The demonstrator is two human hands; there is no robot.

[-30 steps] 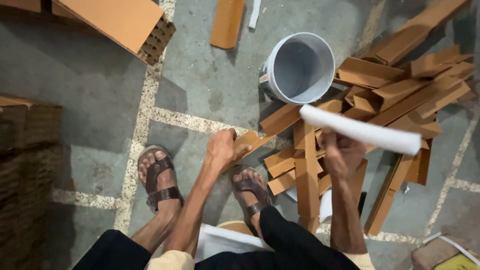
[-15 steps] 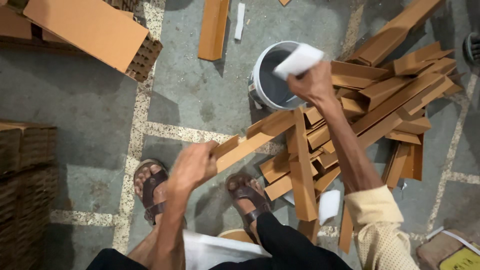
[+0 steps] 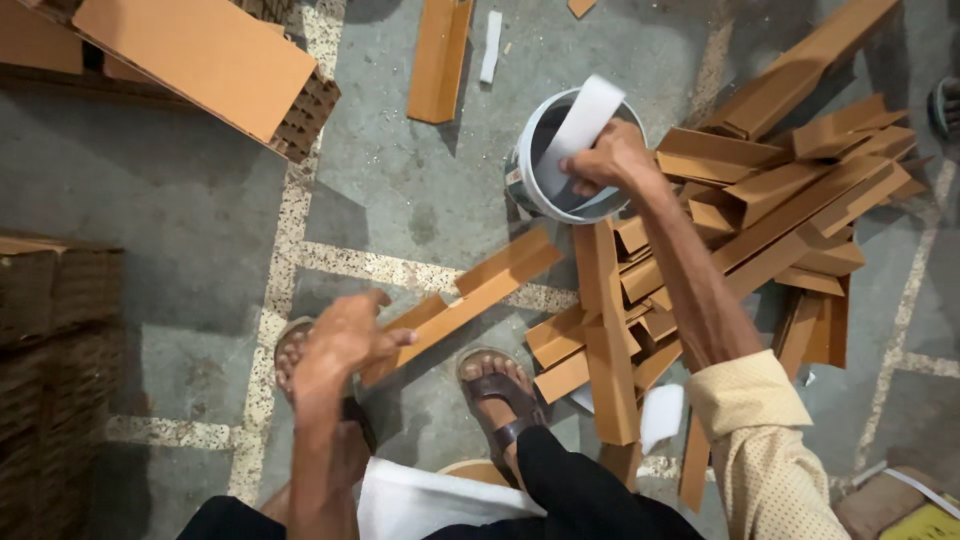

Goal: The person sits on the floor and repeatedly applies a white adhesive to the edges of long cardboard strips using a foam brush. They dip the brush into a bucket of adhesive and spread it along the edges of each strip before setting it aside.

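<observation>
My right hand [image 3: 612, 160] reaches out over a white bucket [image 3: 522, 172] and holds a white strip [image 3: 580, 128] whose lower end dips into the bucket. My left hand [image 3: 340, 340] hovers low over the floor near my left sandal, fingers loosely apart, touching the near end of a long brown cardboard angle strip [image 3: 470, 295] that lies on the floor. A loose heap of brown cardboard angle strips [image 3: 780, 210] sits to the right of the bucket.
A large honeycomb cardboard block [image 3: 200, 60] lies at the top left. Stacked brown cardboard [image 3: 50, 350] stands at the left edge. One flat brown strip [image 3: 440, 60] and a small white piece [image 3: 492, 45] lie beyond the bucket. My sandalled feet [image 3: 500, 390] rest on the concrete floor.
My right hand carried the white strip from above the pile to the bucket and lowered it in. My left hand slid left and nearer along the long strip.
</observation>
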